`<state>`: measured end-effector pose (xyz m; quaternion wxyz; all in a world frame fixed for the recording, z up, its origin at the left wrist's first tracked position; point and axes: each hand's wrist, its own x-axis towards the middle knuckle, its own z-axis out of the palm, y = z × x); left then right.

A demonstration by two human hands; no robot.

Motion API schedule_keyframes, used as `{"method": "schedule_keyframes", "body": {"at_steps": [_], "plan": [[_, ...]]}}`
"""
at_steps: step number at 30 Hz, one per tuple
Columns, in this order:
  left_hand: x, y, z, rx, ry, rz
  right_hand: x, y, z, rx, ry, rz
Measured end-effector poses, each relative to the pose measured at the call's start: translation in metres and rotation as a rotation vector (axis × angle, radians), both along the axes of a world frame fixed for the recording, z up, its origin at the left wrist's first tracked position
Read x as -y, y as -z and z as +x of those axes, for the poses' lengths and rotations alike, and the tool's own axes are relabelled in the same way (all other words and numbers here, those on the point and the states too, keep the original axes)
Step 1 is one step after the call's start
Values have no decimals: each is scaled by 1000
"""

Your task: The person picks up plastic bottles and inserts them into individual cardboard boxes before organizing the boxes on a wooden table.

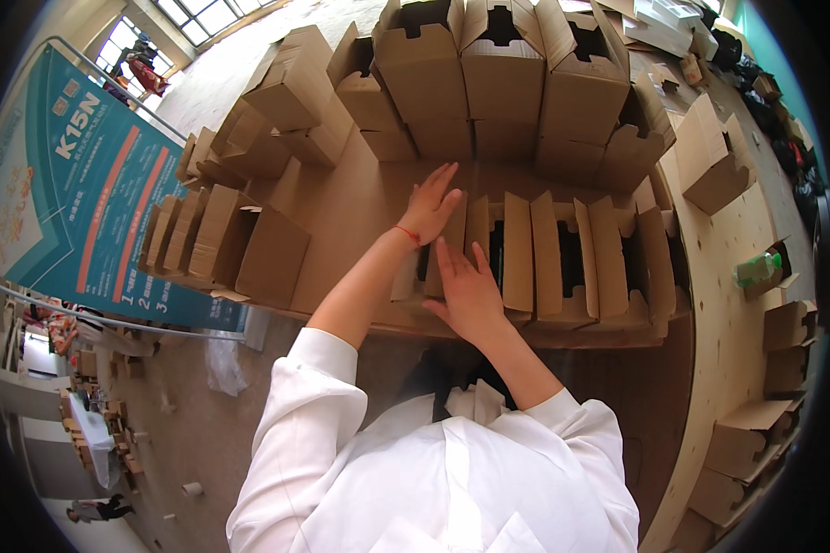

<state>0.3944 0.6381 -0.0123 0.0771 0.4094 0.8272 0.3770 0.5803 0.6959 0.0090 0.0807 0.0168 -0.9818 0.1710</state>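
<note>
Open-topped cardboard boxes point(552, 276) stand in a row along the near edge of a brown work table point(346, 228). At the row's left end, my left hand point(432, 207) lies at the far side of a cardboard box point(449, 231), its fingers extended and pointing away from me. My right hand point(467, 290) rests on the near side of the same box, with fingers spread. Neither hand is closed around anything. Part of that box is hidden beneath my hands. Dark contents, too shadowed to identify, show inside several boxes.
Taller stacked cardboard boxes point(501, 90) line the table's far side. More boxes point(270, 249) stand at the left, beside a blue-green banner point(111, 186). At the right, a plywood surface point(719, 276) carries boxes and a green plastic bottle point(757, 269). A distant person point(97, 510) is at lower left.
</note>
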Motion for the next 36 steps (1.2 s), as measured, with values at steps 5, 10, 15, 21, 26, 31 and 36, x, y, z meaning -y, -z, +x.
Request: {"method": "schedule_keyframes", "body": {"at_steps": [5,10,15,21,26,31,36], "plan": [[9,26,0,-203,-77,-234,2,20,-11,161,-134,207],[29,20,-17,-53,-43,-265,6,24,-8,34,-119,90],[27,12,13,-68,-148,-266,5,9,9,10,-118,-135],[28,27,18,-73,-252,-350,24,5,15,-102,-8,-356],[61,94,-29,-156,-88,73,52,8,-13,-35,129,43],[187,-26,-40,-245,-299,48,48,13,-11,36,99,26],[341,-65,-55,-207,-671,-251,56,14,-15,42,135,61]]}}
